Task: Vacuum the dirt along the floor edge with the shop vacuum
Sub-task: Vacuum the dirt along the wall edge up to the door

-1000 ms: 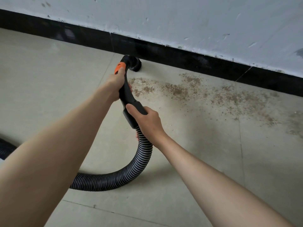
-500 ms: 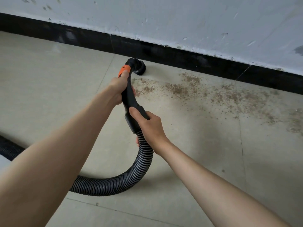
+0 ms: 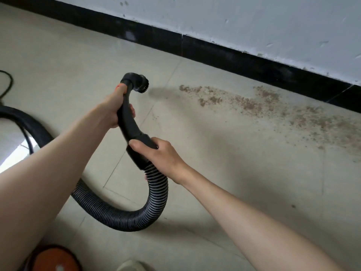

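Observation:
My left hand (image 3: 113,108) grips the upper part of the black vacuum handle (image 3: 130,124), just below the round brush nozzle (image 3: 138,84). My right hand (image 3: 162,155) grips the handle's lower cuff where the ribbed black hose (image 3: 136,218) joins it. The nozzle is lifted off the floor and faces right, casting a shadow on the tile. A band of brown dirt (image 3: 273,108) lies on the beige tile to the right of the nozzle, running along the black baseboard (image 3: 224,53).
The hose loops back along the floor to the left (image 3: 29,124), beside a thin black cord (image 3: 7,83). An orange and black vacuum part (image 3: 54,259) and a shoe tip (image 3: 132,266) show at the bottom edge. A scuffed white wall (image 3: 254,20) rises above the baseboard.
The nozzle has come up off the floor and away from the baseboard, turning to face right. The view swung left and tilted; the dirt nearest the nozzle is gone.

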`<state>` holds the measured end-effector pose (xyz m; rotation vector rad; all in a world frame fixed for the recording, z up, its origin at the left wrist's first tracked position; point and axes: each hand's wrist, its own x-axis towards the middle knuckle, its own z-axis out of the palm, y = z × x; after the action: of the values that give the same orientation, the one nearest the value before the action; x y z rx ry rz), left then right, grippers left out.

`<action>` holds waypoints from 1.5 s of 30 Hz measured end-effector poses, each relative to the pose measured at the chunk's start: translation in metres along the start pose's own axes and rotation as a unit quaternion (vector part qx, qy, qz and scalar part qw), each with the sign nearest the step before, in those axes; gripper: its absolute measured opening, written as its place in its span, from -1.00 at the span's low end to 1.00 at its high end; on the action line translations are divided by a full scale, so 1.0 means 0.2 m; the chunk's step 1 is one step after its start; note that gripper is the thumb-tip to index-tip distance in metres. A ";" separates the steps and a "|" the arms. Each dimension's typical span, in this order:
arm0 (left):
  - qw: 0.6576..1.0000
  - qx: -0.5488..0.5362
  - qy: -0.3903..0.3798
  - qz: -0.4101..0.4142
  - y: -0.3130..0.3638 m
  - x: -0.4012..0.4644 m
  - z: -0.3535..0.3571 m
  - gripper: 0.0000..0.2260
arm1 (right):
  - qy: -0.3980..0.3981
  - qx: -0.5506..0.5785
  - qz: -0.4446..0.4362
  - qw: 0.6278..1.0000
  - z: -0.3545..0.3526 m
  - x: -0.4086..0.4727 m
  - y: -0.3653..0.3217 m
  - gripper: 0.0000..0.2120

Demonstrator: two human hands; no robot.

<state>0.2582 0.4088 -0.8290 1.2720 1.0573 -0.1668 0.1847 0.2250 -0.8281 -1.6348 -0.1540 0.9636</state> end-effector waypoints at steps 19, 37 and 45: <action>0.999 -0.028 -0.022 -0.002 -0.21 -0.05 0.13 -0.65 | 0.035 0.096 0.112 0.988 0.01 -0.05 0.10 -0.68; 0.997 -0.037 -0.060 -0.016 -0.06 0.04 0.52 -0.69 | 0.092 0.057 0.115 0.987 -0.37 0.04 0.01 -0.66; 0.996 0.020 -0.092 0.001 -0.13 0.01 0.66 -0.67 | 0.126 0.101 0.118 0.980 -0.41 -0.06 0.10 -0.69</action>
<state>0.3148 0.2909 -0.8582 1.2681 0.8972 -0.2988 0.2231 0.1491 -0.8394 -1.5933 0.3080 0.9068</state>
